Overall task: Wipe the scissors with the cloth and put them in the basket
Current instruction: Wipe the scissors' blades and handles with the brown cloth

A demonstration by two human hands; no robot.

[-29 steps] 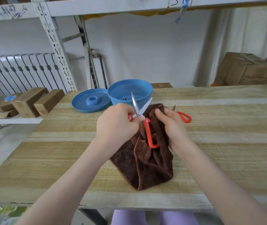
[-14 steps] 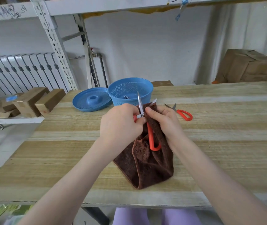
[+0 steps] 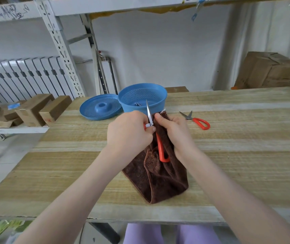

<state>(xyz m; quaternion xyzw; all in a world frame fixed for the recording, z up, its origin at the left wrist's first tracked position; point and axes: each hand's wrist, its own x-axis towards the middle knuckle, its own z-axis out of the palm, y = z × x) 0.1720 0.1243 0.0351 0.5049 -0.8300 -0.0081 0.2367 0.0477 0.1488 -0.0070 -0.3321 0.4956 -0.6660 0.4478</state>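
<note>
Above the wooden table [image 3: 237, 155], the left hand [image 3: 130, 132] grips one pair of orange-handled scissors [image 3: 160, 148] at the pivot while the right hand [image 3: 174, 131] pinches the single brown cloth [image 3: 160, 178] around a blade, a second pair [image 3: 198, 121] lying near the one blue basket [image 3: 159, 103] and its one lid [image 3: 99, 109].

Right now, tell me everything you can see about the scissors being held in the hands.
The scissors have shiny metal blades and orange, plastic-looking loop handles. They stand roughly upright over the table, blades parted, one tip pointing up in front of the blue basket. The left hand grips them near the pivot; the right hand pinches the brown cloth around the other blade. One handle loop lies against the cloth.
</note>
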